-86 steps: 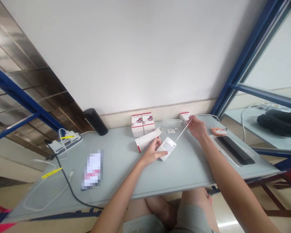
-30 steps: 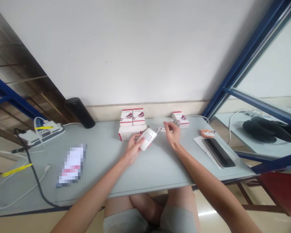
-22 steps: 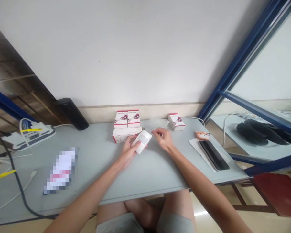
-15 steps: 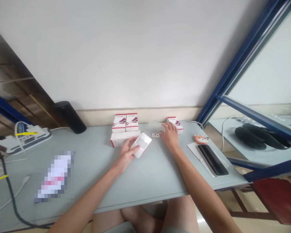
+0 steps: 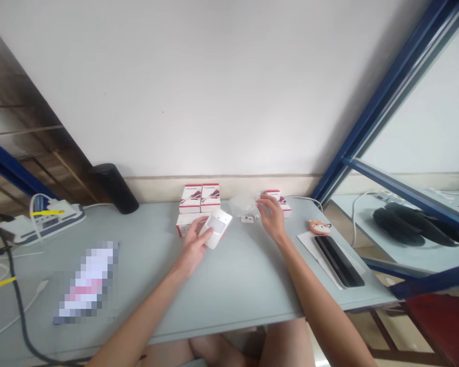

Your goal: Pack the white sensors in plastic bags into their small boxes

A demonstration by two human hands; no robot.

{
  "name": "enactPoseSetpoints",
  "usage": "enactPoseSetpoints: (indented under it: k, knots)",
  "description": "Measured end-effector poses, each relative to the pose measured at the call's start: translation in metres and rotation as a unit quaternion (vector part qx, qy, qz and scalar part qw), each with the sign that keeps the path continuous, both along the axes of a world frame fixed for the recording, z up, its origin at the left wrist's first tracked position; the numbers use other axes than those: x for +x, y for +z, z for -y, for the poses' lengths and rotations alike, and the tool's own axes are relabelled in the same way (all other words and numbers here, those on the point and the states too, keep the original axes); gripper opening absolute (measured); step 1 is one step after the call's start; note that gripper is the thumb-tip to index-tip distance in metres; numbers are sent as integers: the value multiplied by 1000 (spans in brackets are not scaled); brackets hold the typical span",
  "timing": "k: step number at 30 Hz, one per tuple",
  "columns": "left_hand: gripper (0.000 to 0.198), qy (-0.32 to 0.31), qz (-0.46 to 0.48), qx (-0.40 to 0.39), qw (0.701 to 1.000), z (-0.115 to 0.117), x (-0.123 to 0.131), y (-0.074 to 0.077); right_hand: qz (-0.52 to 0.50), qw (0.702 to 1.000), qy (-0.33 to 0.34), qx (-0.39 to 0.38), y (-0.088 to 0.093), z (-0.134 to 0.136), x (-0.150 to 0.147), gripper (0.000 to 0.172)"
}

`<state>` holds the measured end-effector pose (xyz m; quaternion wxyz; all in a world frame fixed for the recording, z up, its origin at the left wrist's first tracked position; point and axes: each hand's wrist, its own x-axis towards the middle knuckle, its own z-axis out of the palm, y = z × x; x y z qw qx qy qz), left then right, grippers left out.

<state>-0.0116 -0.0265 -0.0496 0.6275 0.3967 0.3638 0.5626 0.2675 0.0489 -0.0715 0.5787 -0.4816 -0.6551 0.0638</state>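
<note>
My left hand (image 5: 192, 246) is closed around a white box-shaped device (image 5: 215, 228) with a grey window on its face, held just above the grey table (image 5: 229, 278). My right hand (image 5: 271, 216) hovers farther back with its fingers stretched out and nothing in them. Its fingertips are near a small white part (image 5: 247, 219) and a clear plastic bag (image 5: 240, 203). A red and white box (image 5: 278, 197) lies right behind that hand.
Two red and white boxes (image 5: 199, 197) stand by the wall, another (image 5: 182, 225) lies flat behind the device. A black cylinder (image 5: 115, 187), power strip (image 5: 46, 219) and cables sit left. A fox-shaped item (image 5: 319, 226) and black phone (image 5: 338, 260) lie right.
My right hand held a thin white strip beside the device, then let go of it and moved back toward the box by the wall. My left hand kept hold of the device.
</note>
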Motion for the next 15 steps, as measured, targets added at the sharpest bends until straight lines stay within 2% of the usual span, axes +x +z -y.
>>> enactPoseSetpoints:
  k: [5,9,12,15]
  knots:
    - [56,34,-82,18,996,0,1,-6,30,999,26,18,7,9,-12,16]
    - [57,56,-141,43,988,4,4,-2,35,998,44,35,12,16,-20,14]
    - [57,68,-167,76,981,7,6,2,11,999,33,35,16,20,-26,14]
    - [55,73,-205,119,969,8,6,0,-32,999,18,38,17,23,-31,15]
